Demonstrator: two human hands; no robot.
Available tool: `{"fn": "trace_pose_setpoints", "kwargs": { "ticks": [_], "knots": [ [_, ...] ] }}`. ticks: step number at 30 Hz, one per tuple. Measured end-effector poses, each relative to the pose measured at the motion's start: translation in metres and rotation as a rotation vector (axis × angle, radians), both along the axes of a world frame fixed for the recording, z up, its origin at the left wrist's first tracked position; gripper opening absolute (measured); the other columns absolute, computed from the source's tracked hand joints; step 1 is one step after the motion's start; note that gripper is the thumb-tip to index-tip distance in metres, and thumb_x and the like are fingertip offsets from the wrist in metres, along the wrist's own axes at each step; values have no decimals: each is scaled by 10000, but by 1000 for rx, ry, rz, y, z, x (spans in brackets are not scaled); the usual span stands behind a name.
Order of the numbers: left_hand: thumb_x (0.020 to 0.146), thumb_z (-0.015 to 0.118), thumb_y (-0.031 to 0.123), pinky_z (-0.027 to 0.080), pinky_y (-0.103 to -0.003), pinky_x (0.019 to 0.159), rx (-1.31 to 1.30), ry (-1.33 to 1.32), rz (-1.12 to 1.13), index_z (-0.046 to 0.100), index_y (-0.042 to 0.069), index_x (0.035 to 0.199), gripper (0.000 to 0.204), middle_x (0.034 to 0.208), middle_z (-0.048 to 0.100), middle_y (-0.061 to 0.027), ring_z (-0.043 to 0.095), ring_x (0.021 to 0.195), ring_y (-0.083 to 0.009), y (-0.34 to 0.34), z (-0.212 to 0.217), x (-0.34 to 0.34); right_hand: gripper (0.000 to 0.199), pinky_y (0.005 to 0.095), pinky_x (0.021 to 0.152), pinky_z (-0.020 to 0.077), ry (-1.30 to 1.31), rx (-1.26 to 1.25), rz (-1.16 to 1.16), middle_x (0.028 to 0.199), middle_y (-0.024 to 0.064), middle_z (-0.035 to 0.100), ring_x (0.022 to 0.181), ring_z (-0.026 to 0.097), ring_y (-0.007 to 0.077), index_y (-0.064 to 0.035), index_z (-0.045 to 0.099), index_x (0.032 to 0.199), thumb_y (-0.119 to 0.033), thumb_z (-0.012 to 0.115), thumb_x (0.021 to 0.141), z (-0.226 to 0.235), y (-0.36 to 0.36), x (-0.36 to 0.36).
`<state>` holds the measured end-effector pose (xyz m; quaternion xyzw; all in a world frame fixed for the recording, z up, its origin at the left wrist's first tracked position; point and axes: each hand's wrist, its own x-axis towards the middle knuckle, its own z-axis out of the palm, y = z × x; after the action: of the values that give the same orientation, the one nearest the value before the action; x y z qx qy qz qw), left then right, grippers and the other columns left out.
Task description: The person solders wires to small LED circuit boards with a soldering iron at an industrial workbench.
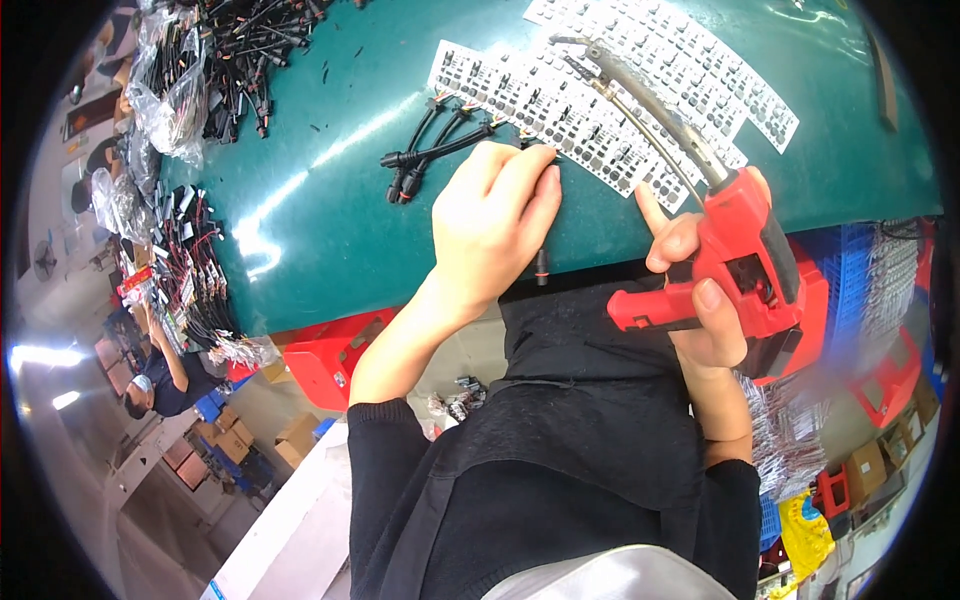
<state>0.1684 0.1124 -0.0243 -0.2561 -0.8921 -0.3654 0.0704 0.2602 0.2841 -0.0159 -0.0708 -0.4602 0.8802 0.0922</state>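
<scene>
My right hand (712, 318) is closed round the handle of a red soldering gun (748, 235), whose long metal barrel and thin feed tube reach up and left over the white circuit board panels. Its index finger points out toward the lower edge of the nearer panel (540, 108). At that same edge my left hand (490, 225) is closed, fingertips pinched together on a black cable (542, 268); its connector end sticks out below the hand, and the pinched part is hidden. Several black connector cables (425, 160) lie left of this hand, their coloured wire ends at the panel's edge.
A second white panel (700, 60) lies behind. Piles of black cables (250, 50) and plastic bags (170, 90) cover the green table's far left. Red stools (335, 358) and a blue crate (848, 280) stand below the table. Another person (165, 375) works at the left.
</scene>
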Motion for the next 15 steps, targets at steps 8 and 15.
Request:
{"fn": "trace_pose_setpoints", "kwargs": {
  "ticks": [8, 15],
  "knots": [
    [718, 676, 40, 444, -223, 486, 40, -119, 66, 594, 52, 785, 107, 652, 528, -13, 527, 506, -91, 11, 7, -4, 818, 643, 1046, 155, 14, 40, 28, 901, 74, 545, 803, 542, 181, -31, 118, 1421, -204, 574, 764, -1, 0, 2],
    [747, 672, 98, 412, -229, 484, -165, 29, 116, 571, 70, 774, 108, 627, 490, 8, 462, 503, -82, 13, -1, -6, 780, 646, 1041, 171, 51, 61, 25, 911, 88, 546, 813, 541, 194, -19, 139, 1414, -179, 550, 771, -3, -2, 0]
  ]
}}
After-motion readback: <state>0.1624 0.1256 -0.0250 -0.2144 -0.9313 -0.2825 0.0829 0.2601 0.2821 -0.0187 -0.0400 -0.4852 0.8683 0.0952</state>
